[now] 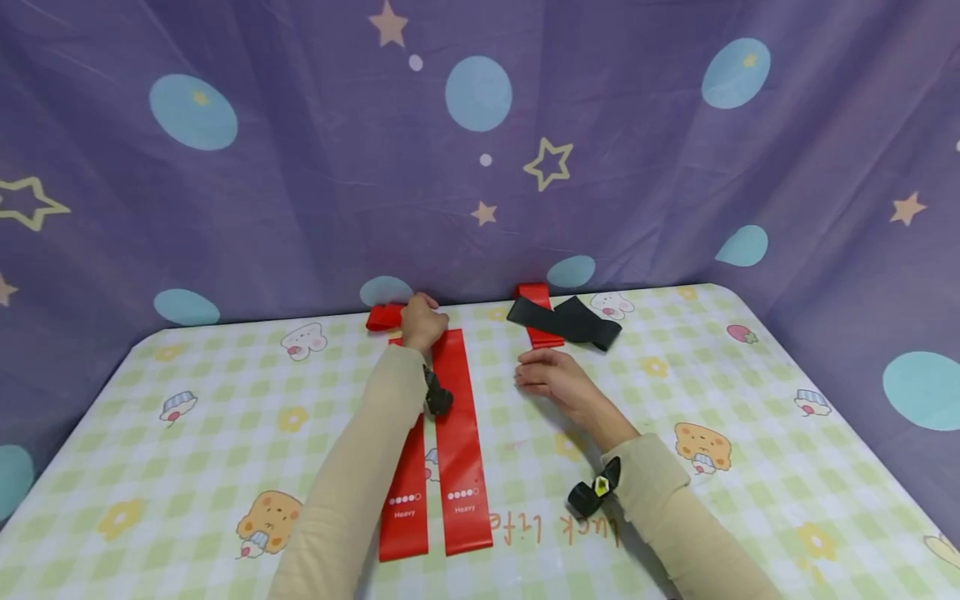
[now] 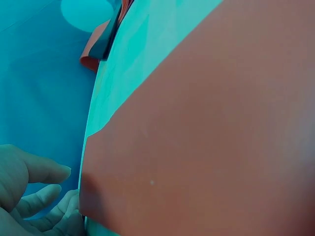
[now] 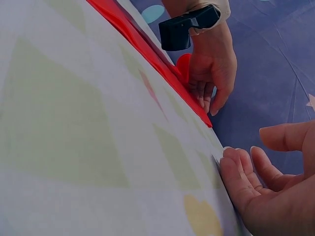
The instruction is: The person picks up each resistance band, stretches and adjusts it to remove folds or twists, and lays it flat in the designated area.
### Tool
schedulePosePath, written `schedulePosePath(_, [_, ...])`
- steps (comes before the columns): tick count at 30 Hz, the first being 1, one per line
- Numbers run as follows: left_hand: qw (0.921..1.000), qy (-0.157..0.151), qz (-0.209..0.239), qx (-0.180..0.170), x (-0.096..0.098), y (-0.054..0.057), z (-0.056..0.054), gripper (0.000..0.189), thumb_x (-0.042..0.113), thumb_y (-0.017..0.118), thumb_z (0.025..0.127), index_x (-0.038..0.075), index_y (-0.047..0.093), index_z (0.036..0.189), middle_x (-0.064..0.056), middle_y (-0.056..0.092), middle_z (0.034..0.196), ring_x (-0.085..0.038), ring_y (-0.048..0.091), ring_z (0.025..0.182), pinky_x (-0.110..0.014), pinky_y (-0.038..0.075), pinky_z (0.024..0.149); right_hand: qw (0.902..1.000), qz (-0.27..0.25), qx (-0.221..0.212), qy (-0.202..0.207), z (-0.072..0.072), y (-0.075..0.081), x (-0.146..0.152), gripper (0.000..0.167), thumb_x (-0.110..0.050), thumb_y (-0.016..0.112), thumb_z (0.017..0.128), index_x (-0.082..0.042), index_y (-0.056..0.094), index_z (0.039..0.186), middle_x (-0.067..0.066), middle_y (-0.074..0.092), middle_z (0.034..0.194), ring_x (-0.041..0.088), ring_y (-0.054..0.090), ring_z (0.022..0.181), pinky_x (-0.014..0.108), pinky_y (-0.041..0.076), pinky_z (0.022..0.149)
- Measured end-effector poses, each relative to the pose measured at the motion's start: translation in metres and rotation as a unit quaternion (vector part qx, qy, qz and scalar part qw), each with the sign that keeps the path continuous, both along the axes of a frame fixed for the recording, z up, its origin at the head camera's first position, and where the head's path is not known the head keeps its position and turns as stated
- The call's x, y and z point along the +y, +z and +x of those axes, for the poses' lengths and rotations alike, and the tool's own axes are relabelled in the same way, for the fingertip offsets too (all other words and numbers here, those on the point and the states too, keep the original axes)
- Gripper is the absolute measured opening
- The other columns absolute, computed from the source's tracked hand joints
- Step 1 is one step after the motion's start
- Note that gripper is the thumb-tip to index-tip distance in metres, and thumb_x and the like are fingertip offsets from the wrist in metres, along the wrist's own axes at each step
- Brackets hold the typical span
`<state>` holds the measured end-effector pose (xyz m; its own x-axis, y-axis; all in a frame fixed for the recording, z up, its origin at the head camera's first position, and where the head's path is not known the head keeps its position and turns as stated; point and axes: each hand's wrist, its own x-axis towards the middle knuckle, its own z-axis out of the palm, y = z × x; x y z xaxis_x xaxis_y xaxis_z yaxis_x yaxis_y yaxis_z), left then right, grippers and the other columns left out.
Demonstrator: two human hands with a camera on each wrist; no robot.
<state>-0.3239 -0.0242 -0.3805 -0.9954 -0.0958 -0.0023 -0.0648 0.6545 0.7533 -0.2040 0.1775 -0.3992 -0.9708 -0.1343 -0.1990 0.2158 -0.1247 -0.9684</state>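
Note:
Two long red resistance bands marked "Heavy" lie side by side lengthwise on the table, a left band [image 1: 405, 525] and a right band [image 1: 461, 442]. At their far end is my left hand [image 1: 425, 323], its thumb and fingers apart in the left wrist view and its fingertips by the end of a red band [image 2: 197, 137]. Just left of that hand sits a small folded red band [image 1: 383, 317]. My right hand [image 1: 558, 382] rests on the tabletop with fingers relaxed and nothing held. Beyond it, a black band [image 1: 566, 321] lies across another folded red band [image 1: 534, 293].
A green-checked tablecloth [image 1: 225, 433] with cartoon prints covers the table. Its back edge meets a purple curtain [image 1: 300, 208] with stars and blue dots, which also hangs along the right side.

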Motion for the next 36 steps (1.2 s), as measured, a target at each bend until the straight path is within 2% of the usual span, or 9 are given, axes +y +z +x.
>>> schedulePosePath(4, [0.9999, -0.004, 0.010, -0.002, 0.002, -0.002, -0.001, 0.025, 0.008, 0.057, 0.082, -0.002, 0.057, 0.105, -0.022, 0.061, 0.107, -0.039, 0.053, 0.109, -0.043, 0.044, 0.095, 0.9999, 0.005, -0.001, -0.014, -0.001, 0.000, 0.002, 0.036, 0.002, 0.049, 0.092, 0.018, 0.042, 0.123, 0.002, 0.060, 0.089, 0.009, 0.064, 0.077, 0.024, 0.055, 0.080])
schedulePosePath(8, [0.9998, -0.018, 0.011, 0.001, 0.006, -0.004, -0.003, 0.025, 0.008, 0.058, 0.081, -0.002, 0.058, 0.104, -0.022, 0.063, 0.105, -0.038, 0.055, 0.106, -0.042, 0.046, 0.093, 0.9985, 0.016, -0.001, -0.052, -0.004, 0.001, 0.006, 0.034, 0.004, 0.051, 0.090, 0.016, 0.044, 0.121, 0.000, 0.059, 0.086, 0.008, 0.062, 0.074, 0.023, 0.055, 0.075])
schedulePosePath(16, [0.9990, -0.045, -0.003, 0.001, 0.021, -0.005, 0.000, 0.024, 0.011, 0.060, 0.082, -0.001, 0.060, 0.104, -0.020, 0.066, 0.101, -0.034, 0.060, 0.096, -0.041, 0.050, 0.087, 0.9879, 0.110, 0.001, -0.109, -0.012, 0.004, 0.021, 0.031, 0.004, 0.055, 0.089, 0.010, 0.049, 0.119, 0.004, 0.061, 0.089, 0.006, 0.060, 0.069, 0.019, 0.052, 0.066])
schedulePosePath(21, [0.9980, -0.063, 0.009, 0.004, 0.035, -0.008, 0.001, 0.025, 0.010, 0.061, 0.082, -0.002, 0.062, 0.104, -0.019, 0.069, 0.096, -0.031, 0.063, 0.091, -0.038, 0.052, 0.081, 0.9709, 0.192, 0.041, -0.137, -0.019, 0.002, 0.031, 0.029, 0.005, 0.054, 0.087, 0.010, 0.052, 0.115, 0.014, 0.060, 0.096, 0.006, 0.055, 0.068, 0.015, 0.048, 0.060])
schedulePosePath(24, [0.9970, -0.071, 0.029, 0.004, 0.045, -0.008, 0.001, 0.025, 0.009, 0.063, 0.081, -0.001, 0.063, 0.104, -0.018, 0.070, 0.097, -0.029, 0.064, 0.091, -0.037, 0.052, 0.082, 0.9522, 0.254, 0.075, -0.153, -0.023, 0.003, 0.035, 0.029, 0.006, 0.054, 0.083, 0.009, 0.055, 0.112, 0.022, 0.061, 0.104, 0.013, 0.057, 0.076, 0.015, 0.046, 0.064])
schedulePosePath(27, [0.9955, -0.080, 0.052, 0.001, 0.054, -0.009, 0.003, 0.027, 0.009, 0.064, 0.081, 0.000, 0.063, 0.106, -0.018, 0.070, 0.100, -0.030, 0.064, 0.095, -0.037, 0.051, 0.086, 0.9293, 0.316, 0.098, -0.163, -0.026, 0.004, 0.038, 0.031, 0.007, 0.054, 0.079, 0.007, 0.059, 0.110, 0.024, 0.062, 0.108, 0.023, 0.060, 0.087, 0.018, 0.045, 0.071])
schedulePosePath(29, [0.9938, -0.091, 0.064, 0.002, 0.059, -0.009, 0.005, 0.028, 0.009, 0.064, 0.082, -0.001, 0.063, 0.108, -0.019, 0.070, 0.104, -0.030, 0.064, 0.098, -0.037, 0.051, 0.088, 0.9184, 0.344, 0.107, -0.164, -0.028, 0.005, 0.040, 0.032, 0.006, 0.055, 0.077, 0.006, 0.060, 0.109, 0.023, 0.063, 0.108, 0.027, 0.060, 0.091, 0.021, 0.044, 0.075])
schedulePosePath(33, [0.9894, -0.116, 0.087, -0.001, 0.068, -0.010, 0.007, 0.033, 0.009, 0.061, 0.085, -0.003, 0.060, 0.115, -0.020, 0.066, 0.112, -0.031, 0.061, 0.107, -0.038, 0.048, 0.095, 0.9124, 0.360, 0.113, -0.159, -0.031, 0.007, 0.042, 0.034, 0.005, 0.057, 0.078, 0.007, 0.059, 0.111, 0.024, 0.062, 0.107, 0.030, 0.059, 0.093, 0.030, 0.046, 0.082])
schedulePosePath(36, [0.9880, -0.120, 0.097, -0.002, 0.072, -0.010, 0.008, 0.034, 0.009, 0.061, 0.086, -0.003, 0.059, 0.117, -0.019, 0.064, 0.115, -0.031, 0.059, 0.110, -0.039, 0.046, 0.098, 0.9113, 0.370, 0.102, -0.149, -0.033, 0.006, 0.045, 0.037, 0.003, 0.060, 0.079, 0.007, 0.057, 0.116, 0.024, 0.061, 0.112, 0.032, 0.059, 0.098, 0.036, 0.047, 0.089])
